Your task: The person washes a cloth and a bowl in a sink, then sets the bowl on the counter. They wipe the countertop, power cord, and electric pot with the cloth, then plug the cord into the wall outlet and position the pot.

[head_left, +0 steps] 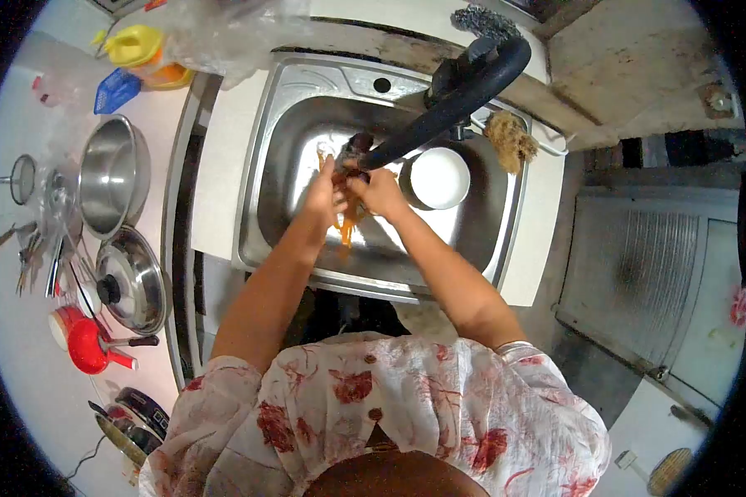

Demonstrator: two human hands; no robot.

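Observation:
Both my hands are close together inside the steel sink (269,166), below the black faucet (439,112). The fingers of my left hand (326,197) are curled inward, facing the other hand. My right hand (379,194) is closed around something dark, mostly covered by its fingers; I cannot tell what it is. Beyond the fingertips, a dark reddish-brown piece (360,142) shows beside the faucet's end. Orange peel-like strips (346,232) lie on the sink floor beneath my hands. Right of them stands a white bowl (440,178).
A tan fibrous scrubber (510,141) sits at the sink's right rim. On the left counter are a steel basin (112,178), a pot lid (133,282), a red pan (87,346), a blue basket (117,91) and a yellow container (134,46).

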